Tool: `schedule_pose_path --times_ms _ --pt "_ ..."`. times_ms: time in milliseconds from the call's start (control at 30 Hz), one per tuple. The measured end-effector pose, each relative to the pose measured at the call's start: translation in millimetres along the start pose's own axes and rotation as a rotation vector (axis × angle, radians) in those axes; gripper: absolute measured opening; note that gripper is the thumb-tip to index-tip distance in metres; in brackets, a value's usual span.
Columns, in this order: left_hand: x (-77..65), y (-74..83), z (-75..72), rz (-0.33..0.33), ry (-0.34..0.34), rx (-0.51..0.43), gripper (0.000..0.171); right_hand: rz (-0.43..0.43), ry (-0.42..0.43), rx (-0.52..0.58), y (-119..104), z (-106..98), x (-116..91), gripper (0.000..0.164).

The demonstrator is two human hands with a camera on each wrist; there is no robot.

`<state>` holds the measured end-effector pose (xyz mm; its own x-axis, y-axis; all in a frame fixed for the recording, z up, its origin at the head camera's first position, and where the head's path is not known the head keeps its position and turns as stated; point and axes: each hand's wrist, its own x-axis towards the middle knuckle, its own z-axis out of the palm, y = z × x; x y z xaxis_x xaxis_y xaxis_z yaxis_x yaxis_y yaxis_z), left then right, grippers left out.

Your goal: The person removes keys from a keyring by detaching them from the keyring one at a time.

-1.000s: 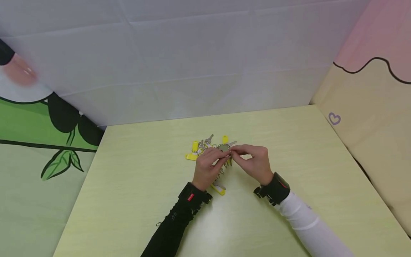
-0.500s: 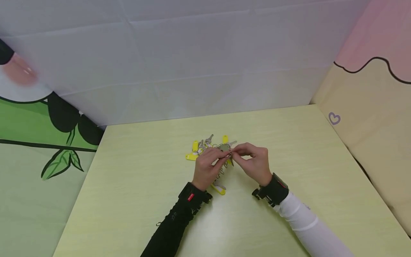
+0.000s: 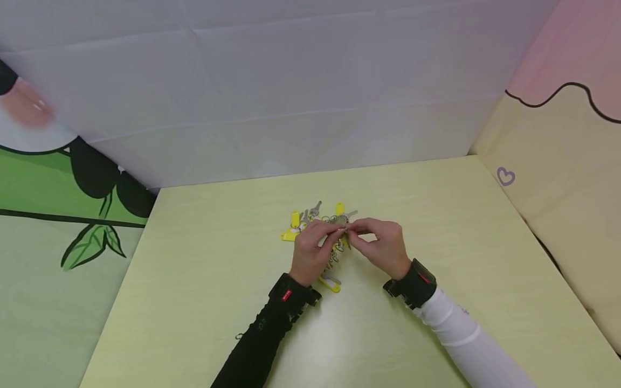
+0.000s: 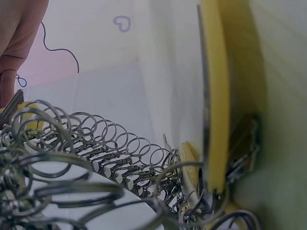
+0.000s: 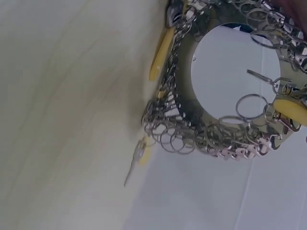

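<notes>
My left hand (image 3: pixel 312 250) and right hand (image 3: pixel 383 242) meet fingertip to fingertip over a bunch of keys. Each pinches with thumb and forefinger at a small metal key ring, mostly covered by the fingers. Just beyond them shows a round metal key holder (image 3: pixel 342 220). In the right wrist view, the holder's band of clasps and split rings (image 5: pixel 211 139) curves round a wide opening. A yellow key tag (image 5: pixel 290 111) and a key (image 5: pixel 261 75) hang near its right side. The left wrist view has a yellow tag (image 4: pixel 217 96) close up, beside many wire rings (image 4: pixel 110 132).
Around the holder lie more keys (image 3: pixel 316 209) and yellow tags (image 3: pixel 295 219), one tag (image 3: pixel 331 286) nearer me beside the left wrist. All this is on a pale yellow table (image 3: pixel 194 302). A grey-white cloth wall (image 3: pixel 291 97) stands behind, with printed panels at both sides.
Both hands keep their pinch at almost the same spot. The fingertips have shifted very slightly left, and the head view has tilted a little. The surrounding keys and tags lie as before.
</notes>
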<state>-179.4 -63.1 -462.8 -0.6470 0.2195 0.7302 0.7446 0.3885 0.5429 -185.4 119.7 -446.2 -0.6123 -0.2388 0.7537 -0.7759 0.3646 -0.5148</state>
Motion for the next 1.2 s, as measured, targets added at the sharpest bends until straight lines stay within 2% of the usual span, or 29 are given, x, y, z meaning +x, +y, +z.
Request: schedule_pose_path --times_ms 333,433,667,800,967,1200 --pt "1.1 -2.5 -3.5 -0.092 -0.055 -0.124 0.010 -0.137 -0.080 -0.130 -4.3 -3.2 2.0 0.016" --pt "1.3 -3.0 -4.1 -0.105 -0.055 -0.145 0.010 -0.144 -0.082 -0.133 -4.0 -3.3 2.2 0.019" --pt "0.3 -4.8 -3.4 -0.097 -0.037 -0.120 0.008 0.012 -0.114 0.059 1.5 0.6 1.4 0.026" --pt "-0.1 -6.1 -2.2 -0.087 -0.035 -0.103 0.007 0.065 -0.147 0.137 3.8 0.0 -0.5 0.034" --pt "-0.5 -6.3 -1.7 -0.089 -0.041 -0.102 0.007 0.098 -0.157 0.168 4.1 0.1 -1.4 0.041" --pt "-0.2 -6.8 -1.6 -0.079 -0.036 -0.105 0.004 0.120 -0.145 0.169 3.8 -0.3 -0.6 0.038"
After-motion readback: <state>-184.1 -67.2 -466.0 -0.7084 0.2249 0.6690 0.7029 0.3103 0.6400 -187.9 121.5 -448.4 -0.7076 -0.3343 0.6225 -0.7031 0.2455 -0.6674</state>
